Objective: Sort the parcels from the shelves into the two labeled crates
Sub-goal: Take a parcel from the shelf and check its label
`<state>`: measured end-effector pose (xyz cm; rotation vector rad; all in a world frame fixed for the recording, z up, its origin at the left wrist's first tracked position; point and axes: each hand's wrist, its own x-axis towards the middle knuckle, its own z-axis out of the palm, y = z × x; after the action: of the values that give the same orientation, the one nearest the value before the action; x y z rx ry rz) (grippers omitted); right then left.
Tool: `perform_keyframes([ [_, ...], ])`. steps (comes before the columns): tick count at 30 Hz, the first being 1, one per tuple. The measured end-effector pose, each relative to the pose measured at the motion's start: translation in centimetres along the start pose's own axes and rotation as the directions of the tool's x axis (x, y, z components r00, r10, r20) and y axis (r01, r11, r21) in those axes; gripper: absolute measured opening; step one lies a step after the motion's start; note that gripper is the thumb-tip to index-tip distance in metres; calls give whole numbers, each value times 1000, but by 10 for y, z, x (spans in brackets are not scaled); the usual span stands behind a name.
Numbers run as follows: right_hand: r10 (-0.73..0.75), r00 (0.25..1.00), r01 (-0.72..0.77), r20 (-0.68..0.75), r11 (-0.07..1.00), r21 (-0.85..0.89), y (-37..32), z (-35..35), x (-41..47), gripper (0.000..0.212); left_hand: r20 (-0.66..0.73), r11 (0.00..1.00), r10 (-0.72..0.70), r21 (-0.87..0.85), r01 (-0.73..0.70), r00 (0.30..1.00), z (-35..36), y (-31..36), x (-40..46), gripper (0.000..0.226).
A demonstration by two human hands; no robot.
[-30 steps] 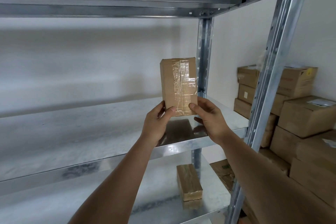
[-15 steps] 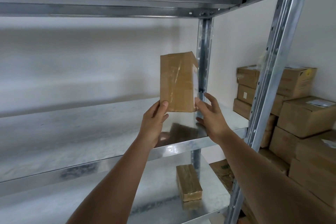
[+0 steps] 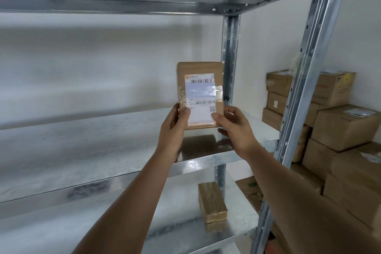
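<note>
I hold a small brown cardboard parcel [image 3: 200, 68] upright above the middle metal shelf [image 3: 86, 140]. Its white shipping label with barcodes and a QR code faces me. My left hand [image 3: 172, 128] grips its lower left edge, thumb on the front. My right hand [image 3: 235, 128] grips the lower right corner. A second small brown parcel [image 3: 212, 200], wrapped in clear tape, lies on the lower shelf [image 3: 103, 222] under my arms. No crates are in view.
The galvanised rack has a front upright [image 3: 303, 88] on the right and a rear post [image 3: 229, 57] behind the parcel. Several stacked cardboard boxes [image 3: 346, 126] stand beyond the rack on the right. A white wall is behind.
I have turned the parcel in my hands from its taped side, past a plain side, to its labelled face. It stays at about the same height above the shelf.
</note>
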<state>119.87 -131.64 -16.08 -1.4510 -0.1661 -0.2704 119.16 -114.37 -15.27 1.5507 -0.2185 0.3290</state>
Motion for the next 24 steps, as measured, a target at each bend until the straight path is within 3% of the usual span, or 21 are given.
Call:
perform_keyframes([
  [12,11,1000,-12,-17,998,-54,-1,2,1,30,50,999,-47,14,46,998,-3,-8,7,39],
  [24,15,999,-18,-40,997,-73,2,6,5,49,81,996,-88,-3,89,993,-3,-15,14,39],
])
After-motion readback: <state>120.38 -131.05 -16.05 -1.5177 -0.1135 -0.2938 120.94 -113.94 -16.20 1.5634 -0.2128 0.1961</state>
